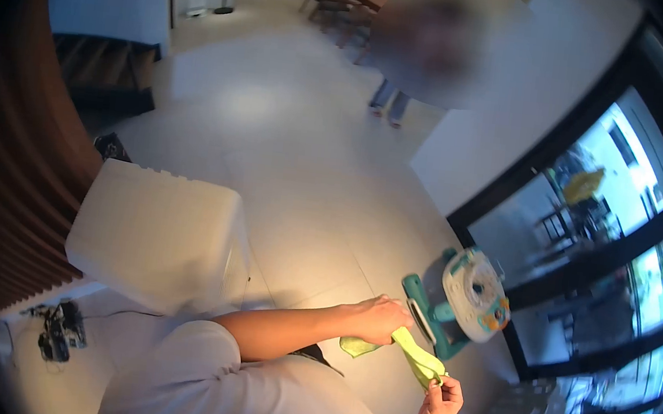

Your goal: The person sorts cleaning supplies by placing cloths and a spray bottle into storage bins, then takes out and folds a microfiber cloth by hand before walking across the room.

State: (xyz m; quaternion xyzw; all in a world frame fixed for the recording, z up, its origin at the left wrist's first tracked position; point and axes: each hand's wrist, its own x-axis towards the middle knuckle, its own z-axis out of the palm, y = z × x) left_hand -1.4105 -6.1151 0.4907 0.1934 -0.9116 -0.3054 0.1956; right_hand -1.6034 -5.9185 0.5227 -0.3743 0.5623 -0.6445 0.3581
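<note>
My left hand (374, 320) is closed round a yellow-green cloth (417, 357), low in the view and right of centre. One end of the cloth hangs below that hand, and the rest stretches down to the right. At its far end my right hand (440, 400) pinches the cloth between thumb and fingers. Just beyond my hands stands a teal and white baby walker (478, 291) with a round top.
A big white box (153, 230) stands at the left, with dark gear and cables (64, 332) on the floor below it. Glass doors (581, 217) line the right side. A person (389, 100) stands farther off near a wall. Dark stairs (107, 74) are at the upper left.
</note>
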